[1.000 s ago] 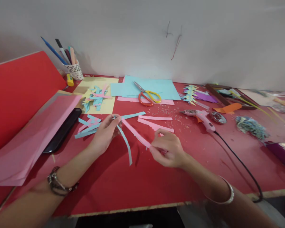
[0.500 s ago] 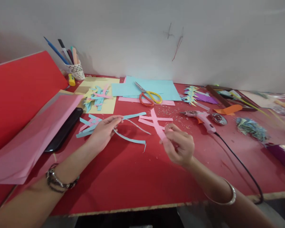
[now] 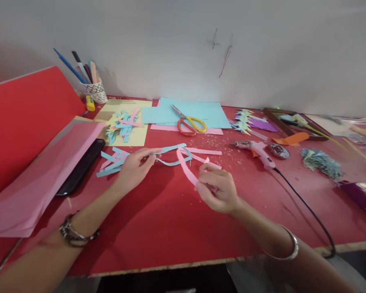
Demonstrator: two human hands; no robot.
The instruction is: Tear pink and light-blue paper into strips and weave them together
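Observation:
My left hand (image 3: 137, 167) pinches a light blue paper strip (image 3: 172, 163) that bends away to the right above the red table. Between the thumb and fingers of my right hand (image 3: 218, 187) is a pink paper strip (image 3: 186, 173), curved upward to the left. The far end of the pink strip overlaps the tip of the blue one; whether they touch I cannot tell. Behind them lie more pink strips (image 3: 205, 152) and another blue strip (image 3: 174, 148). A small pile of blue and pink strips (image 3: 111, 165) rests left of my left hand.
Scissors (image 3: 187, 121) lie on blue paper sheets (image 3: 213, 112) at the back. To the right are a pink glue gun (image 3: 259, 152) with a black cord, a braided paper strip (image 3: 244, 121) and a wooden frame (image 3: 277, 122). Pink sheets (image 3: 55, 171) and a pen cup (image 3: 96, 91) stand left.
My right hand has moved left with the pink strip, bringing its end over the blue strip. The blue strip in my left hand now bends closer to the pink one.

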